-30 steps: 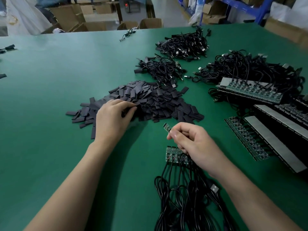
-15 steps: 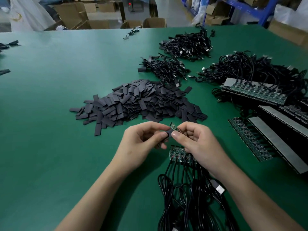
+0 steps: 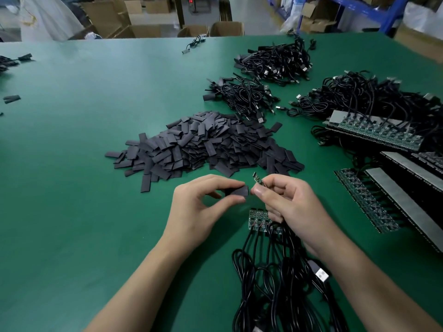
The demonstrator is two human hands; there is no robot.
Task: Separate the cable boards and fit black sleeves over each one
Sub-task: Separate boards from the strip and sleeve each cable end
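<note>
Sleeve (image 3: 238,190) beside board (image 3: 257,179) — between hands (image 3: 199,209) (image 3: 290,207)

I saw matt black sleeves (image 3: 203,144) heaped on the smooth green table (image 3: 84,164), glossy black cables (image 3: 271,283), and a metal-tipped plug (image 3: 321,275).

The green table (image 3: 72,188) offers open surface across its whole left half. Ahead at centre the sleeve pile (image 3: 203,144) bars the way. Cable bundles (image 3: 242,97) and board strips (image 3: 374,135) crowd the right. Coiled cables (image 3: 275,283) fill the near edge. Small dark bits (image 3: 12,98) far left are probably stray sleeves.
</note>
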